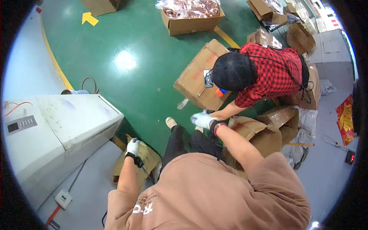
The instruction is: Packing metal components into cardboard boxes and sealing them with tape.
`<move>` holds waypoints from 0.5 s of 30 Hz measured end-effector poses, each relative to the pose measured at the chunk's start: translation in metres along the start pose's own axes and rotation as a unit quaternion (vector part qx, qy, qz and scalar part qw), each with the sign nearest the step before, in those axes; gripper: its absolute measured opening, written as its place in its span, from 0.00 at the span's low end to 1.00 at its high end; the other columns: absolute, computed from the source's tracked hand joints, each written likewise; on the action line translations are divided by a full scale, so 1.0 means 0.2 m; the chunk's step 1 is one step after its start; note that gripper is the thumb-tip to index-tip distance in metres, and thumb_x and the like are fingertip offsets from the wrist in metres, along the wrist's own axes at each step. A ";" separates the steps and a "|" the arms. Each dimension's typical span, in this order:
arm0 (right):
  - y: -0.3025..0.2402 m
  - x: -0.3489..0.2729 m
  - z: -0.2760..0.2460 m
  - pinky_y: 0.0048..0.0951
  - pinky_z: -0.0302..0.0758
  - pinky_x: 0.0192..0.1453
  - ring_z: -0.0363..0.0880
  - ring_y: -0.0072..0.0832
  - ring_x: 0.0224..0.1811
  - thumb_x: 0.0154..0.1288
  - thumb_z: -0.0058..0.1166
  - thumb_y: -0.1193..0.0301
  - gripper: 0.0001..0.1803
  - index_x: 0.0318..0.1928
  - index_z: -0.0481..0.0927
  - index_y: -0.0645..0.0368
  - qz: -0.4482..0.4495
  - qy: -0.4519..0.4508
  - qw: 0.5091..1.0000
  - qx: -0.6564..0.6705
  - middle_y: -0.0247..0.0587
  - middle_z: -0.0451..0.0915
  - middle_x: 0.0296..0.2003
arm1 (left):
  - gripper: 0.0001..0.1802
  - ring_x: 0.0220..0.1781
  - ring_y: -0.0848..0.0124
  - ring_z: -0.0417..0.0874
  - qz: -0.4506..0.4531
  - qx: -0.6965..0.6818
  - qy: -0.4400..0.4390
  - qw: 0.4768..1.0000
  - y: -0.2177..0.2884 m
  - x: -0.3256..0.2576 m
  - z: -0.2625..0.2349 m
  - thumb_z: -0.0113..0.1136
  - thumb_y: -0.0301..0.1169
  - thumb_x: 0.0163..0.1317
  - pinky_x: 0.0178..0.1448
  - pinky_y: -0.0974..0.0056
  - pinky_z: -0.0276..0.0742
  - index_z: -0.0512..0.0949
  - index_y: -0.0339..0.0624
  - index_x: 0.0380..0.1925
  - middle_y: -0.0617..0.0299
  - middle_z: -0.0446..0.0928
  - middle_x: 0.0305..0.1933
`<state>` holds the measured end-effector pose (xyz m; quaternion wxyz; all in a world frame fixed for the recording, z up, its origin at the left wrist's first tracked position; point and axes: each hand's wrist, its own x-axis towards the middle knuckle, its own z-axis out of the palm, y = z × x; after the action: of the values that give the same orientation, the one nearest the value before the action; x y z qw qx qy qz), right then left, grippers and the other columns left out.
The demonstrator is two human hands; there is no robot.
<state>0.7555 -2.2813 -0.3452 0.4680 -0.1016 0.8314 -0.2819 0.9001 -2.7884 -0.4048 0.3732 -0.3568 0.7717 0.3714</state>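
Observation:
My left hand [133,147], in a white glove with a dark wrist strap, is closed at the upper edge of an open cardboard box [149,158] on my left. A raised flap shows just past its fingers. My right hand [203,119], gloved with a red band at the wrist, reaches forward in front of my legs. It meets the bare forearm [227,112] of a co-worker, whose hand is mostly hidden behind mine. A small dark thing shows beside my glove, too covered to name. My right fingers are too unclear to read.
The co-worker [274,73] in a red checked shirt bends over a large carton [199,76]. More open cartons [255,134] stand at my right. A white cabinet [65,126] fills the left. Ahead is a box of plastic-wrapped coppery parts [193,26].

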 end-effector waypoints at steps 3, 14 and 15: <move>-0.16 0.10 -0.22 0.48 0.77 0.62 0.84 0.52 0.55 0.72 0.48 0.55 0.21 0.50 0.87 0.55 0.016 0.046 0.999 0.005 0.54 0.86 0.49 | 0.22 0.58 0.58 0.85 -0.006 0.058 -0.019 0.998 -0.08 0.07 -0.06 0.62 0.40 0.68 0.64 0.58 0.77 0.82 0.41 0.57 0.49 0.86 0.55; -0.30 0.68 -0.41 0.45 0.77 0.66 0.84 0.50 0.57 0.69 0.46 0.62 0.19 0.44 0.90 0.55 0.103 0.083 0.991 0.018 0.53 0.86 0.50 | 0.22 0.57 0.57 0.85 0.131 0.247 -0.023 0.960 0.91 0.59 -0.64 0.58 0.40 0.72 0.65 0.58 0.77 0.82 0.44 0.61 0.49 0.85 0.57; -0.38 0.79 -0.49 0.45 0.77 0.66 0.84 0.49 0.58 0.69 0.46 0.62 0.20 0.46 0.90 0.55 0.106 0.070 0.992 0.024 0.53 0.86 0.51 | 0.24 0.60 0.55 0.85 0.149 0.288 0.001 0.946 0.99 0.68 -0.76 0.55 0.42 0.72 0.65 0.56 0.77 0.81 0.43 0.62 0.48 0.85 0.57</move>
<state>0.5803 -2.3757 -0.3757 0.4385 0.0184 0.8609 -0.2573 0.6251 -2.8602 -0.3902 0.3994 -0.1151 0.8907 0.1839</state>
